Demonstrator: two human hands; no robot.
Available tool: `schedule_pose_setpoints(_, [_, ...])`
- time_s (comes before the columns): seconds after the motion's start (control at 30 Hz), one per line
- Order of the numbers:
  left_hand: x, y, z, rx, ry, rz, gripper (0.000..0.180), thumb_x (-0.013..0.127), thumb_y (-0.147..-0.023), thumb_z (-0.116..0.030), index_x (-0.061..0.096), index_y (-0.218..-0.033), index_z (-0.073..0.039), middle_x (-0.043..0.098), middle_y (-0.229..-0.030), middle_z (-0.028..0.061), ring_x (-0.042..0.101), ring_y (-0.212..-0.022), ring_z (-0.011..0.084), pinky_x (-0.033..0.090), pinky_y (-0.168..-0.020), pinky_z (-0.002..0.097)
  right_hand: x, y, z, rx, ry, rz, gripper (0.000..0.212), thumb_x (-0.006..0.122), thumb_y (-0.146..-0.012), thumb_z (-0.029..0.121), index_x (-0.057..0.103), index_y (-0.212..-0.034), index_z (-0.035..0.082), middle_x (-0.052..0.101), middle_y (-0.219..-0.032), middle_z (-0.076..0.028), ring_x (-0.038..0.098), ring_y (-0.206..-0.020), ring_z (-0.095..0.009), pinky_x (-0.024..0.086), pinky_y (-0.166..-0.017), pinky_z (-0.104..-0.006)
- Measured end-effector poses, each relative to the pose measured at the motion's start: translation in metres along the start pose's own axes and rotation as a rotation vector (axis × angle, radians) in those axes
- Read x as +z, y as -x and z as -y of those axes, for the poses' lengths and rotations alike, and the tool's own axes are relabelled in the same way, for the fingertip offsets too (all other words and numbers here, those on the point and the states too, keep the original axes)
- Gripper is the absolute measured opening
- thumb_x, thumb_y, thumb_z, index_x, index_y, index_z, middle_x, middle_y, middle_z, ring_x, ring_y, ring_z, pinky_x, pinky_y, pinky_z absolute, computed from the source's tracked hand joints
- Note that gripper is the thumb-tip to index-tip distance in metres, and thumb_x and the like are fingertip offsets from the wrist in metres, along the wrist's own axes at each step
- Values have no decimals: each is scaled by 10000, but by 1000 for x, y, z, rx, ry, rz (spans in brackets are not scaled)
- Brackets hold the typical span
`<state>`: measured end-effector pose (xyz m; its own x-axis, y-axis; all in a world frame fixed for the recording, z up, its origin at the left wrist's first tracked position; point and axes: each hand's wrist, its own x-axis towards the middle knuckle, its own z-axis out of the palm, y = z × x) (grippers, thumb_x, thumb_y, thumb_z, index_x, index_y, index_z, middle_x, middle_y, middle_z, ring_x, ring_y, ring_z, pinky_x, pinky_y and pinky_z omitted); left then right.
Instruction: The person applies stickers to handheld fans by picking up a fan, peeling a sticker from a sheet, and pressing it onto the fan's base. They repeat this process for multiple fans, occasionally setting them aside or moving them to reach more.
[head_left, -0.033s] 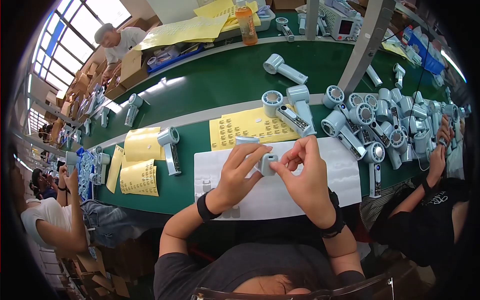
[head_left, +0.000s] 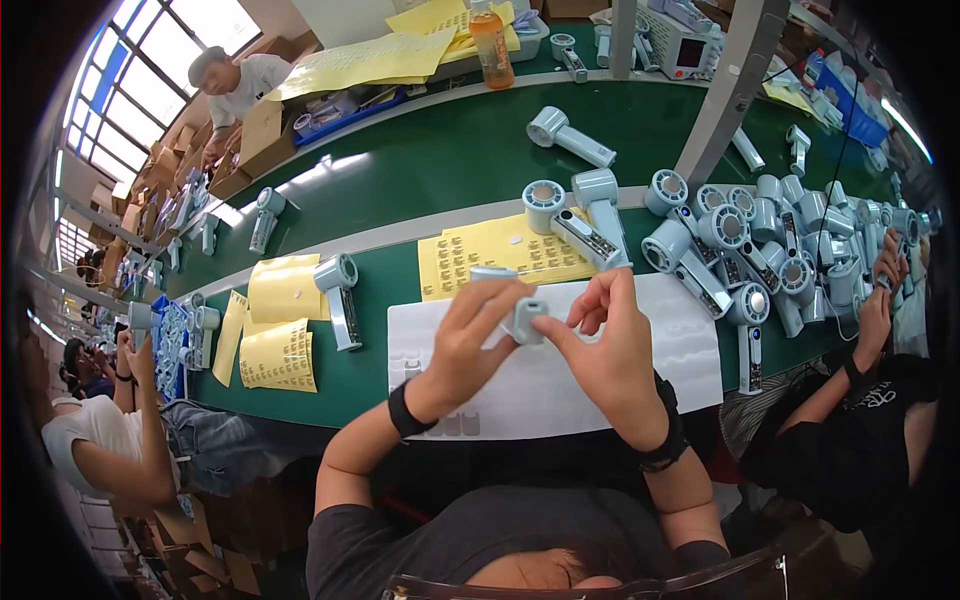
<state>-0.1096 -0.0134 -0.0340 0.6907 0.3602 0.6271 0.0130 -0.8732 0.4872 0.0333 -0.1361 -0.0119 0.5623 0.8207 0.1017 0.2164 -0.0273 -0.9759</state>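
My left hand [head_left: 465,340] is closed round a pale blue handheld fan [head_left: 529,322], the end of its handle turned up toward me and slightly blurred. Part of the fan's round head shows beyond my fingers. My right hand [head_left: 615,365] is at the handle end, its thumb against it and its other fingers curled; whether a small piece is pinched there is hidden. Under both hands lies a white sheet [head_left: 670,360] with several grey rounded labels near its left and front edges.
A yellow label sheet [head_left: 450,262] lies beyond, with two fans on it. Many fans [head_left: 725,228] are piled at the right. Left stand another fan [head_left: 343,315] and more yellow sheets [head_left: 275,358]. A metal post [head_left: 725,95] rises behind. Co-workers sit on both sides.
My left hand and the fan have shifted slightly left and up, and the handle end has tilted. My right hand stays close, its thumb still at the handle end.
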Motion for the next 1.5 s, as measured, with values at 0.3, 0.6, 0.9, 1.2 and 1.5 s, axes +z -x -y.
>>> schedule_pose_setpoints(0.3, [-1, -98, 194, 184, -565, 193, 540, 647, -771, 91, 576, -1278, -82, 585, -1221, 148, 573, -1133, 345, 485, -961, 408, 35, 21, -70, -231, 305, 90, 164, 700, -845, 83, 607, -972, 36, 614, -930, -98, 579, -805, -211, 464, -714, -325])
schedule_pose_setpoints(0.6, [52, -85, 211, 29, -663, 19, 535, 635, -800, 41, 556, -1315, -82, 539, -1319, 144, 473, -1265, 372, 396, -1077, 453, 75, 78, -75, -633, 546, 329, 164, 685, -769, 52, 671, -930, 24, 614, -1059, -132, 574, -987, -304, 444, -842, -386])
schedule_pose_setpoints(0.9, [88, -87, 91, 358, -95, 443, 540, 725, -833, -132, 525, -1333, -98, 555, -1319, 99, 482, -1278, 321, 308, -1163, 479, 83, 90, -74, -507, 485, 258, 135, 696, -764, 64, 650, -889, 37, 606, -1011, -109, 568, -949, -282, 432, -826, -378])
schedule_pose_setpoints(1.2, [84, -81, 93, 404, -172, 395, 585, 767, -748, -51, 505, -1270, -87, 578, -1311, 135, 572, -1195, 331, 305, -1172, 506, 95, 83, -74, -397, 178, 326, 138, 722, -784, 46, 633, -887, 24, 610, -885, -79, 590, -856, -260, 466, -764, -348])
schedule_pose_setpoints(1.5, [38, -39, 56, 55, 189, 123, 656, 714, -692, 86, 494, -1289, -74, 583, -1319, 143, 564, -1234, 333, 335, -1166, 505, -13, 8, -19, 7, -322, 73, 234, 745, -828, -22, 591, -1002, 12, 665, -887, -48, 612, -810, -87, 502, -765, -241])
